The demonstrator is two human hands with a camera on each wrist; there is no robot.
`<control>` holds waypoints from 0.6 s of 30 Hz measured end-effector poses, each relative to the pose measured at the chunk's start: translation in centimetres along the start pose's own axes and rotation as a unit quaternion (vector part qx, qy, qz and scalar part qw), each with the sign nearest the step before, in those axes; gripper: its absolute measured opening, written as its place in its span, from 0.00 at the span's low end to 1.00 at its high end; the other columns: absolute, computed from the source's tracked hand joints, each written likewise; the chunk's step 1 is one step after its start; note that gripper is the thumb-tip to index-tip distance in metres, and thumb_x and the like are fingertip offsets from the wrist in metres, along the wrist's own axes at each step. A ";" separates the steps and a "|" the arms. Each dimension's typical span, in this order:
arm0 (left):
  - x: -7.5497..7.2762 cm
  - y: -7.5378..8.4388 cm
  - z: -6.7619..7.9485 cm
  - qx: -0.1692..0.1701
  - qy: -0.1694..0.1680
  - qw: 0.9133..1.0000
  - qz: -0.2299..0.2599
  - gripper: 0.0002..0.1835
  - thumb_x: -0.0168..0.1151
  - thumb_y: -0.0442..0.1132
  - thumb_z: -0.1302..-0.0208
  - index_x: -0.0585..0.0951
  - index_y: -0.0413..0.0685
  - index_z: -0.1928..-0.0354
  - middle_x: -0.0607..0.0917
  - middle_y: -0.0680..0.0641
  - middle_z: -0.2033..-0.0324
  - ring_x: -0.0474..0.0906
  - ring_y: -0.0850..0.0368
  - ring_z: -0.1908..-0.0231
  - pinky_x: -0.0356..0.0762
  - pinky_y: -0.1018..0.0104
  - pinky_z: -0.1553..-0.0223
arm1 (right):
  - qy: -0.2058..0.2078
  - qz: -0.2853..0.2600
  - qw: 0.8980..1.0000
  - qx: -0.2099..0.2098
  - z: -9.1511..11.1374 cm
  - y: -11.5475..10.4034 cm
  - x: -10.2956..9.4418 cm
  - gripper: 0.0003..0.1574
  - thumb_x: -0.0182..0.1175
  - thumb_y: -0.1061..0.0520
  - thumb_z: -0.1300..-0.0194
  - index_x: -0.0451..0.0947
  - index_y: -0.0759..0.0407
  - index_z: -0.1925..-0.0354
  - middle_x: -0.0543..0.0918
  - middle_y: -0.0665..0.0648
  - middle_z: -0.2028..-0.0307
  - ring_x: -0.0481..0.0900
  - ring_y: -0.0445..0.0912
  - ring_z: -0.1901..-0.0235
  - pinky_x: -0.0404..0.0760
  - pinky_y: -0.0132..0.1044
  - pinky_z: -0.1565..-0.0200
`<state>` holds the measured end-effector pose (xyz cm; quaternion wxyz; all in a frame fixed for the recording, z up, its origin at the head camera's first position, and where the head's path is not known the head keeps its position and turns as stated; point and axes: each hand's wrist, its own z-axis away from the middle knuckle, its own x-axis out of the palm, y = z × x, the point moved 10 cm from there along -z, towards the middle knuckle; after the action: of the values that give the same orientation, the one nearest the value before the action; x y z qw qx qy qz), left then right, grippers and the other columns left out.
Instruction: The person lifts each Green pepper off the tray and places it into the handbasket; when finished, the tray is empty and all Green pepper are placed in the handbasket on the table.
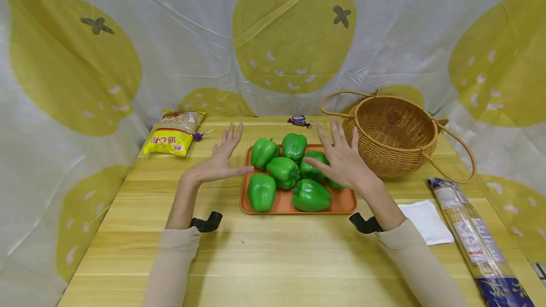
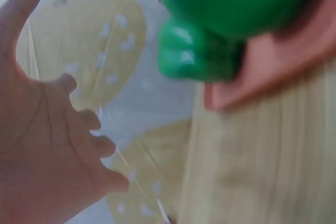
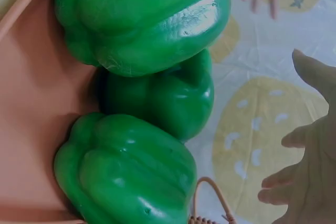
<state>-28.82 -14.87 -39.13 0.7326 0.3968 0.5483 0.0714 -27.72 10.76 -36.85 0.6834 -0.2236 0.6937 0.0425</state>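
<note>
Several green bell peppers (image 1: 283, 172) lie on an orange-brown tray (image 1: 281, 206) in the middle of the table. My left hand (image 1: 219, 160) is raised at the tray's left side, fingers spread and thumb pointing toward the peppers. On the right, my right hand (image 1: 343, 160) is spread above the tray's right part and hides some of a pepper there. Neither hand holds anything. In the left wrist view the palm (image 2: 47, 145) faces the camera, apart from a pepper (image 2: 199, 51). The right wrist view has peppers (image 3: 126, 166) beside the spread fingers.
A wicker basket (image 1: 394, 155) with handles stands at the back right. Near it lie a white cloth (image 1: 426, 221) and a long clear pack (image 1: 473, 236). At the back are a yellow food bag (image 1: 170, 139), a lollipop (image 1: 198, 136) and wrapped candy (image 1: 299, 121). Printed cloth (image 1: 170, 37) hangs behind.
</note>
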 end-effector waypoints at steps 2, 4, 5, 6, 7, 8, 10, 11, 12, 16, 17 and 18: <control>0.4 -1.7 0.5 -0.004 -0.029 0.999 0.024 0.64 0.68 0.60 0.46 0.24 0.74 0.28 0.17 0.56 0.28 0.14 0.49 0.26 0.20 0.30 0.32 | -0.004 -0.004 1.000 -0.005 0.2 -0.1 0.0 0.58 0.42 0.24 0.34 0.22 0.42 0.25 0.25 0.64 0.25 0.25 0.57 0.24 0.24 0.70 0.32; 1.1 -3.1 0.8 -0.009 -0.052 0.998 0.039 0.68 0.73 0.56 0.49 0.25 0.72 0.27 0.17 0.54 0.28 0.14 0.48 0.27 0.20 0.29 0.33 | -0.011 -0.013 1.000 -0.012 0.5 -0.2 0.1 0.58 0.43 0.25 0.33 0.21 0.42 0.25 0.24 0.63 0.25 0.25 0.57 0.24 0.24 0.70 0.32; 1.5 -3.7 0.8 -0.014 -0.062 0.997 0.043 0.69 0.75 0.54 0.51 0.26 0.71 0.27 0.18 0.53 0.28 0.14 0.46 0.27 0.20 0.28 0.33 | -0.013 -0.018 1.000 -0.017 0.7 -0.2 0.1 0.58 0.44 0.26 0.33 0.21 0.41 0.25 0.24 0.64 0.25 0.25 0.58 0.24 0.24 0.70 0.32; 2.0 -4.2 0.8 -0.020 -0.070 0.996 0.042 0.71 0.76 0.54 0.53 0.26 0.71 0.26 0.18 0.51 0.28 0.15 0.45 0.26 0.21 0.27 0.34 | -0.016 -0.023 0.999 -0.020 0.9 -0.2 0.1 0.58 0.44 0.26 0.33 0.21 0.41 0.25 0.24 0.63 0.25 0.26 0.58 0.24 0.24 0.69 0.32; 2.5 -4.6 0.7 -0.025 -0.078 0.996 0.038 0.72 0.78 0.54 0.56 0.27 0.72 0.26 0.18 0.50 0.28 0.15 0.43 0.26 0.21 0.26 0.34 | -0.018 -0.030 0.999 -0.024 1.2 -0.3 0.2 0.57 0.45 0.27 0.33 0.21 0.40 0.25 0.25 0.63 0.24 0.27 0.58 0.24 0.25 0.69 0.31; 2.9 -4.8 0.6 -0.027 -0.085 0.995 0.036 0.73 0.78 0.54 0.57 0.27 0.71 0.26 0.18 0.48 0.27 0.16 0.41 0.27 0.21 0.25 0.35 | -0.020 -0.040 0.999 -0.028 1.4 -0.3 0.2 0.57 0.45 0.27 0.33 0.21 0.39 0.25 0.25 0.63 0.24 0.27 0.58 0.24 0.25 0.69 0.31; 3.7 -5.2 0.4 -0.032 -0.095 0.995 0.022 0.74 0.79 0.56 0.61 0.28 0.71 0.26 0.20 0.44 0.27 0.17 0.38 0.27 0.22 0.24 0.36 | -0.023 -0.066 0.997 -0.039 1.9 -0.4 0.3 0.56 0.47 0.29 0.32 0.22 0.38 0.25 0.27 0.63 0.24 0.30 0.58 0.23 0.26 0.68 0.31; 4.1 -5.3 0.3 -0.034 -0.097 0.995 0.014 0.75 0.80 0.57 0.62 0.28 0.70 0.25 0.20 0.43 0.27 0.18 0.37 0.27 0.22 0.24 0.36 | -0.023 -0.081 0.995 -0.045 2.1 -0.5 0.3 0.56 0.48 0.30 0.32 0.23 0.37 0.25 0.29 0.62 0.24 0.32 0.58 0.23 0.27 0.68 0.30; 4.3 -5.5 0.2 -0.035 -0.098 0.995 0.006 0.76 0.80 0.58 0.64 0.28 0.68 0.25 0.21 0.41 0.27 0.18 0.35 0.27 0.23 0.23 0.36 | -0.025 -0.098 0.994 -0.051 2.3 -0.6 0.4 0.55 0.49 0.31 0.32 0.25 0.37 0.24 0.30 0.61 0.23 0.33 0.58 0.23 0.28 0.68 0.30; 5.0 -6.0 0.0 -0.048 -0.108 0.993 -0.017 0.78 0.80 0.59 0.67 0.29 0.62 0.24 0.24 0.35 0.26 0.19 0.32 0.27 0.23 0.23 0.37 | -0.033 -0.189 0.978 -0.078 2.8 -1.2 0.7 0.51 0.53 0.34 0.32 0.35 0.33 0.24 0.35 0.55 0.22 0.40 0.60 0.24 0.40 0.67 0.29; 5.2 -6.1 0.0 -0.053 -0.112 0.992 -0.021 0.78 0.81 0.59 0.68 0.30 0.61 0.24 0.25 0.35 0.26 0.19 0.33 0.27 0.22 0.23 0.37 | -0.034 -0.210 0.974 -0.084 2.9 -1.3 0.8 0.50 0.54 0.35 0.33 0.37 0.33 0.24 0.38 0.54 0.22 0.42 0.60 0.24 0.44 0.67 0.29; 5.3 -6.2 0.0 -0.057 -0.116 0.991 -0.025 0.79 0.81 0.59 0.68 0.30 0.61 0.24 0.25 0.34 0.26 0.19 0.32 0.27 0.21 0.23 0.37 | -0.032 -0.229 0.969 -0.091 3.0 -1.4 0.8 0.50 0.55 0.36 0.33 0.39 0.33 0.24 0.41 0.53 0.23 0.46 0.59 0.24 0.49 0.67 0.30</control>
<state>-28.78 -16.15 -47.19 0.8144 0.3461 0.4643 0.0378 -24.39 10.35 -37.49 0.6735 -0.4366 0.5947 -0.0451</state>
